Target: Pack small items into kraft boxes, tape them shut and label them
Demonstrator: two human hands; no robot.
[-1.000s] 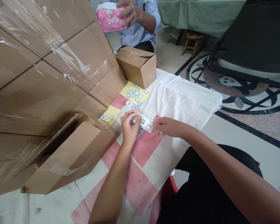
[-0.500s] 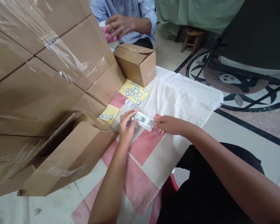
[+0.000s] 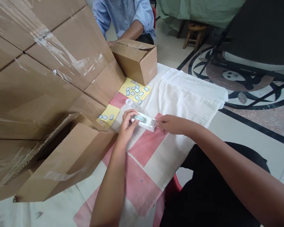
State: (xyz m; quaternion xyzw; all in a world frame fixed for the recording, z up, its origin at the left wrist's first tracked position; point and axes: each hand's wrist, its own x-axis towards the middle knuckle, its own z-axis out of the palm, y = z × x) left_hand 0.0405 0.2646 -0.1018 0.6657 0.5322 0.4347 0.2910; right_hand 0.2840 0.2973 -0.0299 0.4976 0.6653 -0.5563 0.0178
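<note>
My left hand (image 3: 128, 123) is closed around the left end of a slim white device (image 3: 145, 121), its thumb on the near edge. The device lies over the cloth and has a greenish-grey panel on its top and a small dark ribbed part near its right end. At that right end my right hand (image 3: 168, 124) pinches a small clear plastic piece (image 3: 158, 125), whose shape is mostly hidden by the fingers. A white ring (image 3: 129, 101) with a clear part beside it lies just beyond my left hand.
Yellow sheets (image 3: 145, 94) with several blue-edged white labels lie beyond. A closed carton (image 3: 149, 67) stands at the far end, an open carton (image 3: 68, 157) at left, beside a wall of taped boxes (image 3: 61, 53). A co-worker in a blue shirt (image 3: 123, 15) sits opposite.
The co-worker's raised hand with a pink thing has gone down behind the far carton. My hands stay at the device, whose panel now looks greener. The view has shifted slightly.
</note>
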